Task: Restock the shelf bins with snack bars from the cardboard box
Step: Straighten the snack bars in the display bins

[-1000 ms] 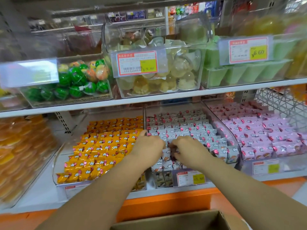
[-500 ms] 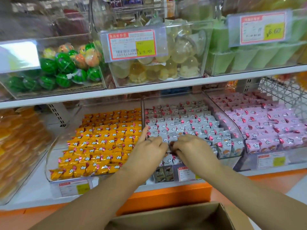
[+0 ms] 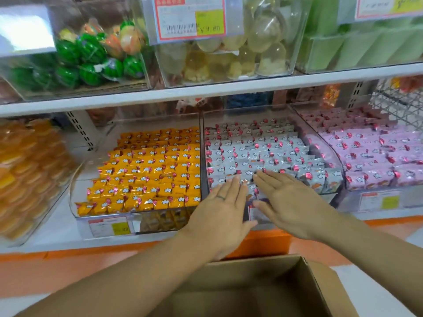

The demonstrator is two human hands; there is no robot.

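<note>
snack bars in silver-grey wrappers with red twists fill the middle bin, a clear one on the lower shelf; they stand packed in close rows from the back wall to the front; left hand lies palm down over the front left rows, fingers straight and together, a dark ring on one finger; it grasps nothing; right hand lies palm down just beside it over the front centre rows, fingers straight, likewise released and empty; the fingertips of both reach the wrappers, though how firmly they press i cannot tell; the two hands stay apart with a narrow gap between them; cardboard box sits below the forearms at the near edge, flaps open; orange bars fill the bin to the left, touching the shared divider; pink bars fill the bin to the right; upper shelf carries clear tubs of green round sweets, pale jellies and light green packs; a red-bordered price tag hangs on the jelly tub, its print too blurred to read.
</note>
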